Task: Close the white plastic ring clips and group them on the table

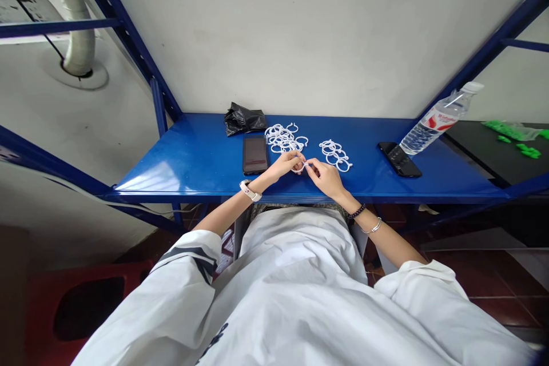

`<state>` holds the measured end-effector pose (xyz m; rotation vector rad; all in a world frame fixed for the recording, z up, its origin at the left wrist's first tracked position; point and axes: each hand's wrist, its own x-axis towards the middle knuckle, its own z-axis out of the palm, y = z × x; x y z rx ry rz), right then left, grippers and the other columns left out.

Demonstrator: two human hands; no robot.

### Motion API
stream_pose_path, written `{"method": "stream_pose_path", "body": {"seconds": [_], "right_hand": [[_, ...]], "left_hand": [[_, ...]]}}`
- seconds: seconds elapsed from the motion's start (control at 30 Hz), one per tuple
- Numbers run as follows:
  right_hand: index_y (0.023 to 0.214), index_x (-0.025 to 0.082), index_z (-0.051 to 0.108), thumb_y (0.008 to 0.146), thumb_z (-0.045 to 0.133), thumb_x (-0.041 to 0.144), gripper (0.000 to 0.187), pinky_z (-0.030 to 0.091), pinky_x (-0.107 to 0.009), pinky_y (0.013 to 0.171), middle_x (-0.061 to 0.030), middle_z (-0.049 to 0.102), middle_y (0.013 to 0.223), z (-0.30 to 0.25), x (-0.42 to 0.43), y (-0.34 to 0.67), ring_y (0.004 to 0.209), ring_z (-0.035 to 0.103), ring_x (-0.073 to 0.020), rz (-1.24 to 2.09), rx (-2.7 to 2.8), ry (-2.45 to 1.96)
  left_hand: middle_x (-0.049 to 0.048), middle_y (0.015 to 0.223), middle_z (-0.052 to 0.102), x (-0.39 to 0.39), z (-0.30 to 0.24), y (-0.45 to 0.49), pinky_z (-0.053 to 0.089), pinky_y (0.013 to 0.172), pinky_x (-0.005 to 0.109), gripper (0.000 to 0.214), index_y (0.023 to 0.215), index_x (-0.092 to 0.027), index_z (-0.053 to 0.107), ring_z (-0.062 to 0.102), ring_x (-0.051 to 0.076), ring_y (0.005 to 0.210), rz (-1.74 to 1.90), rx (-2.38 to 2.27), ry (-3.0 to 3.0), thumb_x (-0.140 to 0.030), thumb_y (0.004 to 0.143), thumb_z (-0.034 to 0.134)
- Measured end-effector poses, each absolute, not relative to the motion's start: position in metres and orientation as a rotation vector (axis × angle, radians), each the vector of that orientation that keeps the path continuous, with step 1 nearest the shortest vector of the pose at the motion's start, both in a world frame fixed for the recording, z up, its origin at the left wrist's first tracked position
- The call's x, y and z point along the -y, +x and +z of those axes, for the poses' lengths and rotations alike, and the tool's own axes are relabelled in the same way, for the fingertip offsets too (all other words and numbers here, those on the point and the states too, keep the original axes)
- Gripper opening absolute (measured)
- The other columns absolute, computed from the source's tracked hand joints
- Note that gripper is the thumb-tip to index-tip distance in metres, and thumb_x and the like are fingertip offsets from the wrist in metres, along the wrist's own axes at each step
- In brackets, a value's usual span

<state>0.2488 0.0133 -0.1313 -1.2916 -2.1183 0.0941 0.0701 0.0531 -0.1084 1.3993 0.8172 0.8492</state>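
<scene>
Near the front edge of the blue table, a small white plastic ring is held between my two hands. My left hand has its fingers closed around the ring's left side. On the other side, my right hand pinches the ring near its ends with thumb and finger; the fingertips hide the joint. Beyond my left hand lies a loose pile of white rings, some with an open gap and small knobs at the ends. A smaller group of white rings sits behind my right hand.
A dark tablet-like device lies left of the pile, with a crumpled black plastic bag behind it. At right, a water bottle stands by a black phone. Blue metal posts flank the table; green pieces lie farther right.
</scene>
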Motion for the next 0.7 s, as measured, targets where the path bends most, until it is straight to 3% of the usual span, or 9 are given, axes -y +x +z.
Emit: {"method": "stream_pose_path", "body": {"seconds": [0.23,0.57,0.7], "right_hand": [[0.102,0.022,0.066,0.103,0.041,0.038,0.029,0.035,-0.027,0.056,-0.0009,0.067,0.065,-0.1316,-0.0141,0.2485,0.055,0.06,-0.0172,0.057,2.098,-1.3],[0.099,0.021,0.066,0.102,0.041,0.041,0.033,0.035,-0.026,0.054,-0.0017,0.067,0.062,-0.1317,-0.0142,0.2488,0.054,0.06,-0.0173,0.026,1.986,-1.329],[0.099,0.021,0.065,0.101,0.041,0.043,0.033,0.036,-0.027,0.054,-0.0017,0.067,0.062,-0.1303,-0.0134,0.249,0.054,0.061,-0.0178,0.022,1.91,-1.361]], "left_hand": [[-0.0028,0.059,0.061,-0.0523,-0.1081,0.0692,0.047,0.058,0.02,0.005,0.088,-0.014,0.057,0.059,0.008,0.053,0.857,-0.846,1.375,-0.018,0.088,0.054],[-0.0032,0.061,0.064,-0.0502,-0.1052,0.0682,0.046,0.058,0.021,0.019,0.109,-0.013,0.054,0.06,0.009,0.053,0.844,-0.862,1.354,-0.018,0.09,0.055],[-0.0027,0.061,0.064,-0.0496,-0.1044,0.0682,0.046,0.059,0.02,0.019,0.107,-0.013,0.055,0.06,0.008,0.053,0.846,-0.845,1.344,-0.024,0.092,0.058]]}}
